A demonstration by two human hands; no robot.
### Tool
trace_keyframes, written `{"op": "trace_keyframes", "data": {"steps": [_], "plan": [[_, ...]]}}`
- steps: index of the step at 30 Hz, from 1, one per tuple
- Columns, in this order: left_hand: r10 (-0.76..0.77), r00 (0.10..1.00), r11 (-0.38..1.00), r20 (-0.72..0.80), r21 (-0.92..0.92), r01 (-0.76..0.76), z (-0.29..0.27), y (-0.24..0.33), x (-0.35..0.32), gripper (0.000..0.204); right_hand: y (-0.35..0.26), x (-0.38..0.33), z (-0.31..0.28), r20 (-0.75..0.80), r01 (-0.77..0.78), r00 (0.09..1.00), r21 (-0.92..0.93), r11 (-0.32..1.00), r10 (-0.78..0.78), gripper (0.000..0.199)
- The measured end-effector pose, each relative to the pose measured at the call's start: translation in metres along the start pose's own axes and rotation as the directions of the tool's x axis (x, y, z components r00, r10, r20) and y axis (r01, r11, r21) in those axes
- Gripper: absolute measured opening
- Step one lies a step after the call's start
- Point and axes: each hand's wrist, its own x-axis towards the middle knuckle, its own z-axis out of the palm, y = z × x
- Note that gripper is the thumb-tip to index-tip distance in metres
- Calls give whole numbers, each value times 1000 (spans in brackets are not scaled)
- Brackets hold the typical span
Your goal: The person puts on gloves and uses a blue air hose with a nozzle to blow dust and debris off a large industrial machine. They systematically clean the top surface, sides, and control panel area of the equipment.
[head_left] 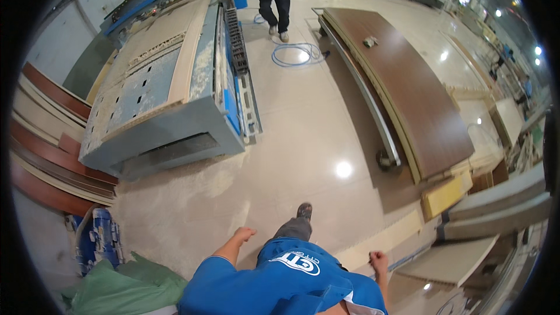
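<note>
My left hand hangs over the floor in front of me, its fingers curled closed, and I see nothing in it. On the other side, my right hand is raised beside my body with the fingers folded in, also showing nothing held. Neither hand touches anything. One dark shoe is set forward on the floor. The nearest big thing ahead on the left is a grey machine bed, dusty with wood chips and carrying long light strips.
At right a wheeled cart carries brown panels. A blue hose lies coiled on the floor near another person beside the machine. Boards lean at left; a green sack sits at lower left, a pale panel at lower right.
</note>
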Motion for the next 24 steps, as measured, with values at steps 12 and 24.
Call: {"op": "trace_keyframes", "data": {"steps": [12,24], "plan": [[404,911,906,-80,-99,-411,-24,407,140,33,62,203,12,198,-311,941,177,934,276,20],[2,996,977,86,-213,17,58,512,193,28,-305,534,-105,130,-158,979,13,987,155,18]]}}
